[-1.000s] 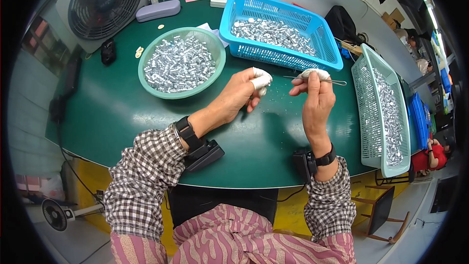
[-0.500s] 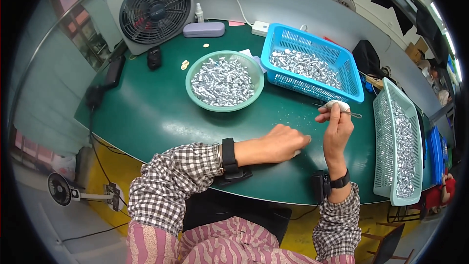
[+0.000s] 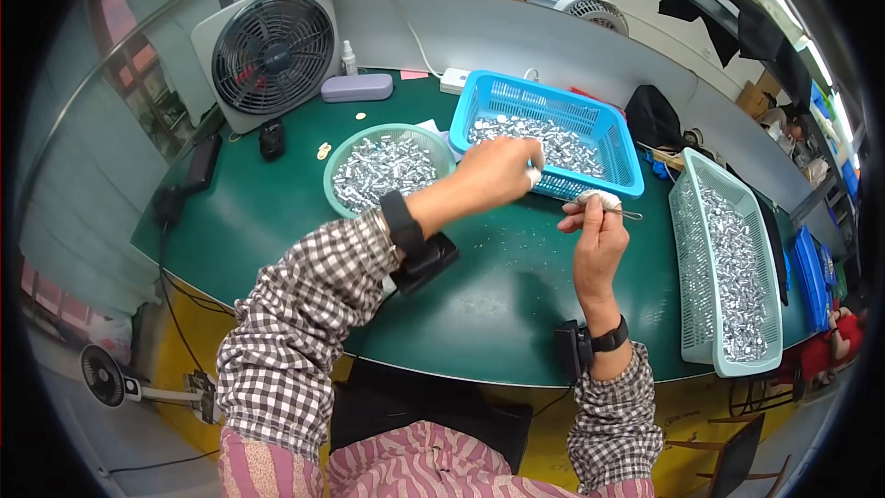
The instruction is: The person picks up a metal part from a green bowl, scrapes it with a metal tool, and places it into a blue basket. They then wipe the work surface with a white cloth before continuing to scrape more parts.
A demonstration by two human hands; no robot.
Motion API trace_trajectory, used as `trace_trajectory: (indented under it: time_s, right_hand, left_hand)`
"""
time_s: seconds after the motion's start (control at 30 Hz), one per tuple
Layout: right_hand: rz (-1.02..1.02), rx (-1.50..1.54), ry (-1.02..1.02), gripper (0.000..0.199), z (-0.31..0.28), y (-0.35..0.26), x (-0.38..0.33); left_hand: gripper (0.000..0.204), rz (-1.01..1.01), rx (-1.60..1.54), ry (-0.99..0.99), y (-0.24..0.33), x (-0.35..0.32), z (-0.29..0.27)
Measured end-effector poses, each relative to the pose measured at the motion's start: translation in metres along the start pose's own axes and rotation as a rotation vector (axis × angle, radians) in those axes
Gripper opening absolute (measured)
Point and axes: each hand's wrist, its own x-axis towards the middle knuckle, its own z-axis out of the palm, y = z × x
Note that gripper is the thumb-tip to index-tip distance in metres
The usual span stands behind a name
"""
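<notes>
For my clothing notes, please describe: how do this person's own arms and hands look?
Black-and-white checked fabric sleeves cover both forearms; pink-and-beige patterned cloth sleeves show nearer the body. Each wrist has a black strap with a boxy black device. White coverings show on fingers of the left hand and right hand.
</notes>
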Motion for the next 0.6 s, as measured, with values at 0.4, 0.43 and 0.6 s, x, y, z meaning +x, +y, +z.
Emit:
trace_trajectory:
  time_s: [0.4,0.43,0.6]
  right_hand:
    - [0.072,0.019,0.002,0.020,-0.001,0.002,-0.002]
    - [0.053,0.029,-0.003,0.020,0.000,0.002,-0.002]
    - [0.008,0.024,-0.030,0.021,0.000,0.002,0.000]
  left_hand:
    - [0.019,-0.239,0.120,0.278,-0.033,0.039,0.028]
    - [0.019,-0.248,0.127,0.267,-0.033,0.034,0.020]
    - [0.022,-0.212,0.131,-0.080,-0.057,-0.010,-0.074]
